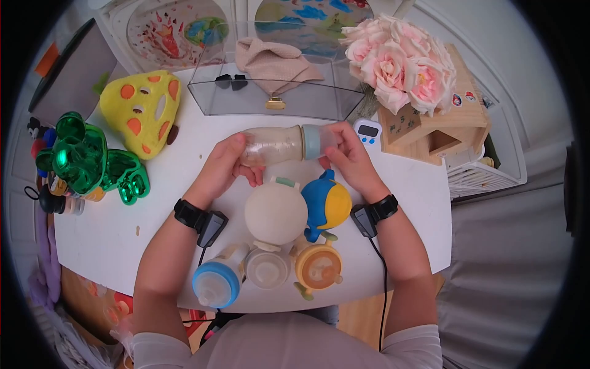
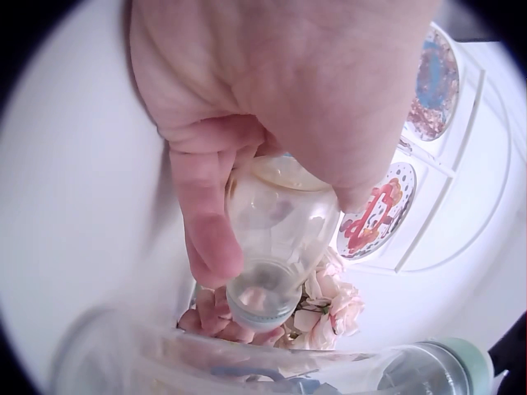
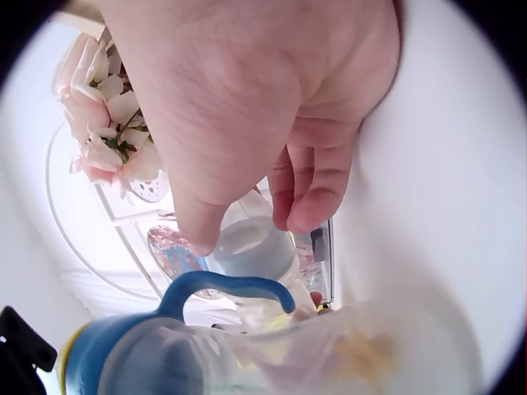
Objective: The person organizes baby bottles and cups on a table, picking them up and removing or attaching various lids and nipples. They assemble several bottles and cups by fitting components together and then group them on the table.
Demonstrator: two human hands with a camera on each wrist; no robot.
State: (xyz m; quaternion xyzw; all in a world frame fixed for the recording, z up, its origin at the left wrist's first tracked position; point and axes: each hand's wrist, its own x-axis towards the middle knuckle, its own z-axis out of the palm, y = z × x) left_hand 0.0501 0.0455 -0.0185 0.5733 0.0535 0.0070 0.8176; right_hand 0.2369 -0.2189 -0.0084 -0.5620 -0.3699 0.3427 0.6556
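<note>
A clear bottle [image 1: 273, 146] with a pale blue-green collar [image 1: 311, 142] lies sideways between both hands. My left hand [image 1: 228, 161] grips its base end, thumb on top and fingers beneath. Around the collar and translucent cap, my right hand [image 1: 351, 155] curls its thumb and fingers. In the left wrist view, the bottle [image 2: 280, 214] sits between thumb and fingers; in the right wrist view, my right hand [image 3: 263, 107] holds the cap end [image 3: 251, 247]. Just below stand a bottle with a round pale top [image 1: 276, 213] and a blue-and-yellow one [image 1: 329, 204].
Nearer me stand a blue-ringed bottle [image 1: 216, 284], a clear-topped bottle [image 1: 268, 269] and an orange-yellow handled cup [image 1: 318, 267]. A clear box [image 1: 246, 104] holding a cloth is behind, with a timer [image 1: 368, 131], wooden house [image 1: 424, 132], yellow plush [image 1: 141, 111] and green figure [image 1: 80, 157] around.
</note>
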